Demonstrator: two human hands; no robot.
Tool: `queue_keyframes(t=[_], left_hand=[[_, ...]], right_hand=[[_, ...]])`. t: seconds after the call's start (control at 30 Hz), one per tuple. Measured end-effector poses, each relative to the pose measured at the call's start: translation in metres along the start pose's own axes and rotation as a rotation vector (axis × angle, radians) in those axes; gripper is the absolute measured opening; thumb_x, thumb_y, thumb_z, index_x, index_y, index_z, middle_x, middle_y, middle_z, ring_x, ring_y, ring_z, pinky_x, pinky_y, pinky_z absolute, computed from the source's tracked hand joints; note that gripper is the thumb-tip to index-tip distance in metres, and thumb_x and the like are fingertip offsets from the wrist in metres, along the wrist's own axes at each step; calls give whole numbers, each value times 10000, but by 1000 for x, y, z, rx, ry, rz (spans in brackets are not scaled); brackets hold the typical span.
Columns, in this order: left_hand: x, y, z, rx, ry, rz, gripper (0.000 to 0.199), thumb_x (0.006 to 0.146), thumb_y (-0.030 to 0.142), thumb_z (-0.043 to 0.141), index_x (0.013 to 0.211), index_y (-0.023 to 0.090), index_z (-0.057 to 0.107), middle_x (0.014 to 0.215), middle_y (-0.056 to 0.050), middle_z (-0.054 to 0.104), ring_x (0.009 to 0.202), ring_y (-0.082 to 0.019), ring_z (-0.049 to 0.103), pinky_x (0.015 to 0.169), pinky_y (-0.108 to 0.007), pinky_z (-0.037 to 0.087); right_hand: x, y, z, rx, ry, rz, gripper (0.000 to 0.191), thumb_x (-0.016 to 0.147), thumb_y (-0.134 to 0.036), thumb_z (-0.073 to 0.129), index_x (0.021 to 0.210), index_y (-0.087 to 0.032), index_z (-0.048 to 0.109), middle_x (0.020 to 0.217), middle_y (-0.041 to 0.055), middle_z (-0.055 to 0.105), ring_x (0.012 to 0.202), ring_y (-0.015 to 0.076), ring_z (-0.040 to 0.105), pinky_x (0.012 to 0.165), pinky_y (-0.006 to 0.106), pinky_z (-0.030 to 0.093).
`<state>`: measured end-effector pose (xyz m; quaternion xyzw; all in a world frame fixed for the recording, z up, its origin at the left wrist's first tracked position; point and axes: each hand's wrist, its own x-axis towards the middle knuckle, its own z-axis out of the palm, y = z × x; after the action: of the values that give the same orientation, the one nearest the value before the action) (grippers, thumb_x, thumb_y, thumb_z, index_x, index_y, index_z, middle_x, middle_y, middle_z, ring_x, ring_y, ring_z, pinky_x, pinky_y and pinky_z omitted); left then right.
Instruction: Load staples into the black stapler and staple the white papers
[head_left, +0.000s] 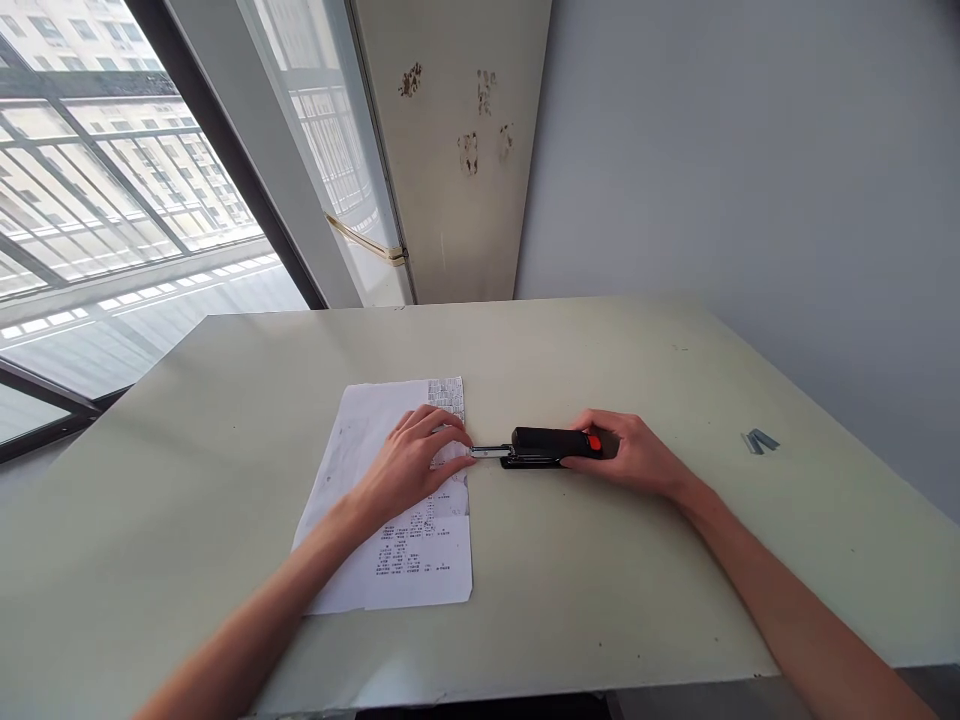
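Note:
A black stapler [551, 442] with a red button lies on the table, its metal staple tray [491, 452] sliding out toward the left. My right hand [626, 452] grips the stapler's rear end, thumb and fingers on either side. With thumb and fingertips pinched, my left hand [424, 455] holds the outer tip of the tray. Under that hand lies a sheet of printed paper [420, 590], its right edge close to the tray. Whether staples sit in the tray cannot be made out.
Small strips of staples [761, 441] lie at the right side of the pale table [585, 590]. A grey wall [675, 150] borders the table on the right. Glass windows and a stained panel [465, 200] stand beyond the far edge.

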<state>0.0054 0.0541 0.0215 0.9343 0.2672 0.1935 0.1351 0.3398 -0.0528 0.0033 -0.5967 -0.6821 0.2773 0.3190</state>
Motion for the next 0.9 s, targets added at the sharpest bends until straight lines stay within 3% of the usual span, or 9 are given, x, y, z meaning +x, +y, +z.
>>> queue_keyframes(t=[0.13, 0.27, 0.4, 0.6, 0.73, 0.9], left_hand=[[-3, -14, -6, -7, 32, -154, 537, 923, 617, 715, 1329, 274, 634, 1288, -78, 685, 1232, -310, 600, 1033, -483, 519], [-4, -32, -6, 66, 75, -283, 409, 982, 572, 637, 1235, 251, 668, 1282, -81, 667, 1252, -317, 571, 1036, -499, 510], [-3, -38, -1, 53, 76, -279, 343, 1041, 546, 544, 1107, 247, 700, 1227, -73, 682, 1207, -299, 587, 1018, -479, 511], [-5, -27, -4, -25, 82, -256, 370, 1080, 538, 453, 1126, 236, 661, 1039, -45, 730, 924, -225, 686, 846, -381, 558], [-4, -10, -9, -149, 106, -245, 335, 1085, 501, 464, 1185, 245, 657, 1009, -26, 756, 927, -202, 714, 855, -337, 559], [0, 6, -7, -258, 27, -226, 340, 1113, 449, 388, 1257, 258, 629, 860, 13, 738, 705, -153, 660, 738, -298, 535]], right_hand=[[0, 0, 0, 16, 3, 11, 337, 843, -576, 779, 905, -259, 683, 793, 12, 660, 708, 186, 560, 651, 324, 471], [0, -1, 0, 38, 1, 5, 331, 837, -561, 793, 908, -258, 681, 769, -2, 628, 695, 178, 543, 640, 312, 453], [0, 0, 0, 39, -1, 9, 338, 838, -572, 792, 926, -262, 690, 777, -5, 633, 681, 173, 529, 631, 309, 441], [-1, 1, -1, 27, -1, 12, 350, 842, -584, 784, 937, -260, 692, 774, -2, 625, 685, 175, 532, 633, 312, 442], [-1, 0, 0, 12, -4, 13, 357, 843, -594, 778, 938, -262, 687, 757, -3, 611, 677, 176, 520, 624, 313, 440], [0, 1, 0, 3, -14, 6, 365, 851, -609, 762, 948, -265, 688, 770, 7, 629, 690, 186, 536, 629, 320, 448]])
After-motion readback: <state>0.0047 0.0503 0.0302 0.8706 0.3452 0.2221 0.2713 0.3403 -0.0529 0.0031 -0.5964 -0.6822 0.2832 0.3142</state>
